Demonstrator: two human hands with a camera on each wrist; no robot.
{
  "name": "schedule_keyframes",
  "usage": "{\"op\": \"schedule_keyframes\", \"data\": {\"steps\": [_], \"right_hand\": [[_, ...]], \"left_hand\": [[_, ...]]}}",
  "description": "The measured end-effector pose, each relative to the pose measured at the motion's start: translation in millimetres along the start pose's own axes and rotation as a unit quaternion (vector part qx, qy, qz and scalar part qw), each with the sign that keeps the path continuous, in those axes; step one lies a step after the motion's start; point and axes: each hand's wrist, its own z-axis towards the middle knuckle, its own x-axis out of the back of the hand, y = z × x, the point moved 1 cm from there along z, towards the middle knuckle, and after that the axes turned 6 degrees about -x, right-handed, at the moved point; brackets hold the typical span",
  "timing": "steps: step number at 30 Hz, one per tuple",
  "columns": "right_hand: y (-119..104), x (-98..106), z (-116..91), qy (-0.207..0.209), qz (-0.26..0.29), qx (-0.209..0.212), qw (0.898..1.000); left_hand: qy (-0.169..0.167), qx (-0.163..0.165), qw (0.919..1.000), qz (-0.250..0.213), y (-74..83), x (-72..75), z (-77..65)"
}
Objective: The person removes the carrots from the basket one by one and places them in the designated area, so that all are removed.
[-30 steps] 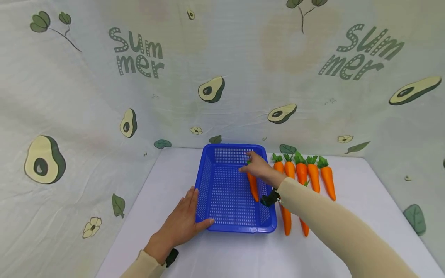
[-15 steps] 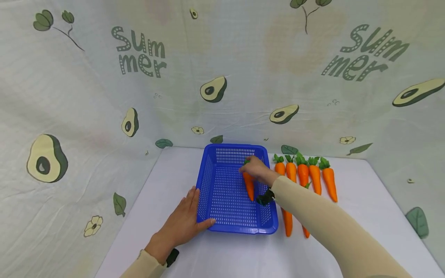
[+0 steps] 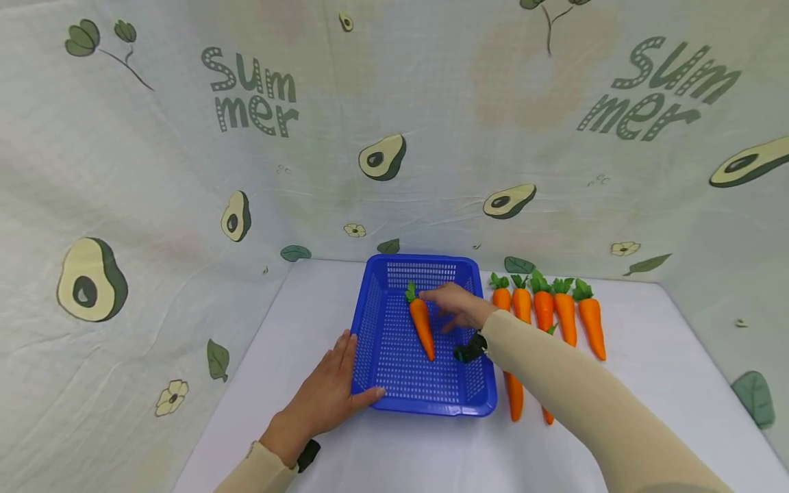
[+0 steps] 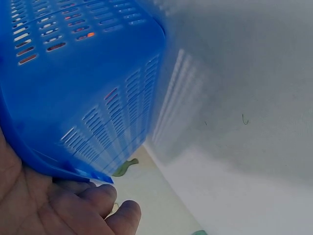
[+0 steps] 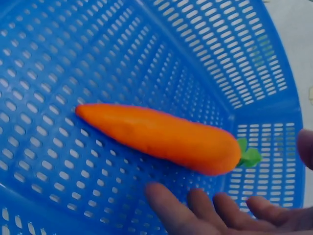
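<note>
A blue perforated plastic basket (image 3: 425,409) stands on the white table. Inside it lies one orange carrot (image 3: 422,327) with a green leafy top, slightly left of the basket's middle. My right hand (image 3: 453,303) is over the basket just right of the carrot, fingers spread and holding nothing. In the right wrist view, the fingers (image 5: 208,213) lie beside the carrot (image 5: 161,137), apart from it. My left hand (image 3: 327,390) rests against the basket's near left rim, fingers straight along the outside. From the left wrist, the basket wall (image 4: 83,83) shows above the fingertips (image 4: 124,215).
Right of the basket lies a row of several carrots (image 3: 592,327), tops toward the back. More carrots (image 3: 514,400) lie nearer the front, partly hidden by the right sleeve (image 3: 573,390). A printed cloth (image 3: 431,103) with avocados hangs behind the white table (image 3: 370,455).
My right hand shifted the carrot leftward within the basket, let it go, and spread its fingers. The left hand has stayed at the rim. The head view has turned slightly.
</note>
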Motion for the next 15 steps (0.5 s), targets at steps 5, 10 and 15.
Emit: {"op": "schedule_keyframes", "data": {"steps": [5, 10, 15], "right_hand": [[2, -11, 9, -0.048, 0.003, -0.016, 0.999], [4, -30, 18, -0.078, 0.003, -0.013, 0.997], [3, -50, 21, -0.107, 0.019, -0.016, 0.994]], "left_hand": [[-0.001, 0.001, 1.0000, -0.008, -0.6, -0.9, 0.3], [-0.006, 0.001, 0.9999, -0.008, 0.7, 0.4, 1.7], [-0.012, 0.006, 0.9999, 0.001, 0.8, 2.1, 1.2]]}}
